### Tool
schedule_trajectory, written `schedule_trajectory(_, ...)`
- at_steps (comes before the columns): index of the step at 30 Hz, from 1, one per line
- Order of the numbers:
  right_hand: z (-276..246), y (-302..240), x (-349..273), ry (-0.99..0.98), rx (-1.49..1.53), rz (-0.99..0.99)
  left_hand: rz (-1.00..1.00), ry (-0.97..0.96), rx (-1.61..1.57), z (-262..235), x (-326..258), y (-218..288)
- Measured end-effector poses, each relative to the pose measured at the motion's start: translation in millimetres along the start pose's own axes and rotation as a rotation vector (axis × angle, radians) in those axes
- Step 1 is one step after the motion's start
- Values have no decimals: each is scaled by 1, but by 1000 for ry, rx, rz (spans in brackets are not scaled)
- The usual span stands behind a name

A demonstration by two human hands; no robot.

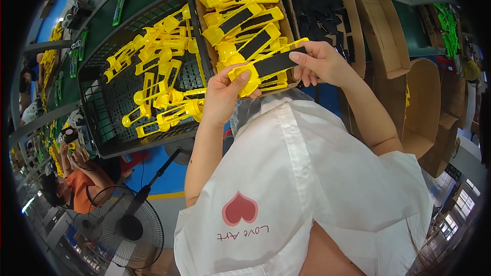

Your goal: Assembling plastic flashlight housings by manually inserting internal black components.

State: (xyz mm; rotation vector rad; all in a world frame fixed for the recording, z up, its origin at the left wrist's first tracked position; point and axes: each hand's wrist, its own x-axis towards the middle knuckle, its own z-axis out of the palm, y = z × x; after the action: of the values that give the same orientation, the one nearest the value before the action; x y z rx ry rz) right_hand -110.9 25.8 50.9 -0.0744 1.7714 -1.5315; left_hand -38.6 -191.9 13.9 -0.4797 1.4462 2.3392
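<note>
Pinches with the left hand (223,92) the cup-like end of a yellow frame (248,85), at eight o'clock of the piece, with thumb on top and fingers below. Keeps the thumb of the right hand (327,64) upon the far end of a black strip (276,65) lying along this frame, at two o'clock, with the other fingers half curled. Holds the piece slanting over the near part of a cardboard box (287,20). Leaves little room under it, because of frames with strips heaped up to the edges; cannot tell whether touching the heap. Sees at one o'clock a box (354,20) of loose dark strips (309,5), and at two o'clock a long carton (379,25) showing its bottom. Has at nine o'clock a black crate (148,146), with right edge near the left hand, full of frames on the right, but showing mesh floor toward its seven o'clock corner. Shows a standing fan (129,227) between seven and eight o'clock.
</note>
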Motion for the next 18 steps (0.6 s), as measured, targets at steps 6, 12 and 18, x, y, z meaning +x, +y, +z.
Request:
schedule_trajectory(6,-11,4,8,32,167,-329,88,0,-496,-35,8,0)
schedule_trajectory(12,-2,-3,18,-37,-51,-216,69,-137,-383,-2,-1,4)
schedule_trajectory(18,13,1,24,-90,-249,-78,48,-44,-130,14,1,-3)
